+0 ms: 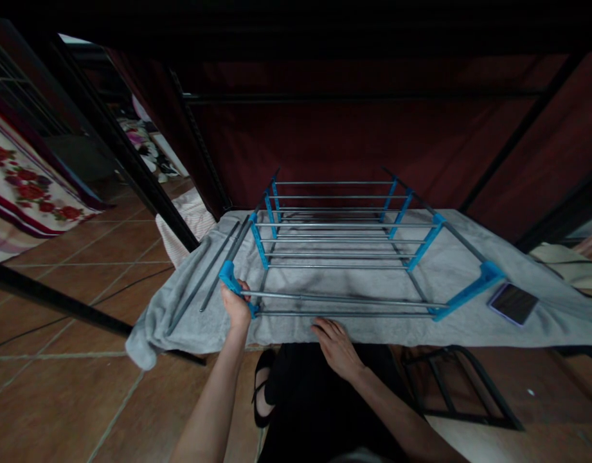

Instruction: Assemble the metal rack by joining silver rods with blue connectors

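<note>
A rack of grey metal tubes (344,225) and blue plastic connectors lies across a grey towel (300,331). My left hand (238,305) is closed around the blue connector (229,278) at the rack's near left corner, beside the end of the front tube. Just below the front tube, my right hand (335,347) rests at the towel's near edge. Its fingers are stretched out and hold nothing. Another blue connector (462,292) forms the near right corner. Loose metal tubes (204,276) lie on the towel left of the rack.
A phone (513,303) lies on the towel, right of the rack. Black metal posts (117,148) and a dark red curtain (334,141) surround the surface. Below right stands a black metal frame (462,386). A dark cable (117,296) crosses the tiled floor at left.
</note>
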Tool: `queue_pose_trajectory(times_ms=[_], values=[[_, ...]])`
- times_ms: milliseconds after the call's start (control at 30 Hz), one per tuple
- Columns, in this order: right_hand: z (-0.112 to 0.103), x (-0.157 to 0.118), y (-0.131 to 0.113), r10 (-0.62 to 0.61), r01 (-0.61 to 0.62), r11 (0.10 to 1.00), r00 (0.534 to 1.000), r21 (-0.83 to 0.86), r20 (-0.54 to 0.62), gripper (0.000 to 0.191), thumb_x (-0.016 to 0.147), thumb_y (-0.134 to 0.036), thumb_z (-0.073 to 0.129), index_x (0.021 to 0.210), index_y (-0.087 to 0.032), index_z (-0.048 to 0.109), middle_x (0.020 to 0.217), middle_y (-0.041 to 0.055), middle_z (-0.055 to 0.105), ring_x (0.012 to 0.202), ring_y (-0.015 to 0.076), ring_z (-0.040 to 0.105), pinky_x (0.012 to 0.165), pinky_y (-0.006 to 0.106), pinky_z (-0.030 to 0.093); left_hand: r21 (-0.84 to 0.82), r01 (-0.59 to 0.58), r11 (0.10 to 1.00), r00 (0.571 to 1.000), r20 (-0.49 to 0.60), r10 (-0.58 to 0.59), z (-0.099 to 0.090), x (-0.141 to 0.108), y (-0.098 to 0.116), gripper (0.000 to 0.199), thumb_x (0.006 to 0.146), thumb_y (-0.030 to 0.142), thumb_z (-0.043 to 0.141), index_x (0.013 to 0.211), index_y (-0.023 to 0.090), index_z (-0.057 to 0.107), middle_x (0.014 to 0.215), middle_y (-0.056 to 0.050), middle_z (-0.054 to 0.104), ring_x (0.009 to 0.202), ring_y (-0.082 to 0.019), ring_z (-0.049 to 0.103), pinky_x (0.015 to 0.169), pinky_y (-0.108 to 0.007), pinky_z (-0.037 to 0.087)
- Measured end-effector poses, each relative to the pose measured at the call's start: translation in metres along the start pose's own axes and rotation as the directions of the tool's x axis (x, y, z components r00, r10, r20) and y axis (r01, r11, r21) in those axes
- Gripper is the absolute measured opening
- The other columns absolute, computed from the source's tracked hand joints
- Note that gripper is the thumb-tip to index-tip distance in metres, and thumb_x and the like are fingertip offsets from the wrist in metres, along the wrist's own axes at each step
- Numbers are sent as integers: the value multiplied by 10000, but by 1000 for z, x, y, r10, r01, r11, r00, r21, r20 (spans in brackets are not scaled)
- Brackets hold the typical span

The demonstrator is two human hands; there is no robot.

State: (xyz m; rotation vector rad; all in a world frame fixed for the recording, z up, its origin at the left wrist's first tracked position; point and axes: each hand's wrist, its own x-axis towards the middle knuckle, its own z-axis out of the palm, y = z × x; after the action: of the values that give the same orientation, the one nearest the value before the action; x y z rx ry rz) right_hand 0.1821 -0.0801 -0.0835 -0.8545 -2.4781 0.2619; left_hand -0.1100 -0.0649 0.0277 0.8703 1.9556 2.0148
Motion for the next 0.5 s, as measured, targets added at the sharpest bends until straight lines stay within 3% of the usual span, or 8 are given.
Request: queue_pose_trajectory(times_ms=[133,400,500], values=[[-4,0,4,11,-11,1000,1000,1,16,458,959,-90,494,1376,-242,608,1424,95,608,1313,226,554,1126,479,456,-110,97,989,995,9,-97,0,-2,5,441,938,413,177,600,261,415,482,-5,420,447,-147,406,478,-291,373],[-3,-2,6,-8,8,1000,1000,-14,14,457,969,-95,481,1390,-230,596,1453,89,591,1331,219,547,1146,466,440,-124,79,989,994,84,-69,-6,-2,6,471,938,471,226,575,254,434,475,-9,426,448,-149,411,464,-297,364],[0,-3,6,-6,6,1000,1000,-11,5,462,966,-87,474,1390,-225,594,1449,88,595,1330,218,548,1156,468,429,-53,75,996,994,81,-70,-10,-2,3,503,944,508,236,602,240,490,495,-18,477,478,-161,467,495,-302,406]])
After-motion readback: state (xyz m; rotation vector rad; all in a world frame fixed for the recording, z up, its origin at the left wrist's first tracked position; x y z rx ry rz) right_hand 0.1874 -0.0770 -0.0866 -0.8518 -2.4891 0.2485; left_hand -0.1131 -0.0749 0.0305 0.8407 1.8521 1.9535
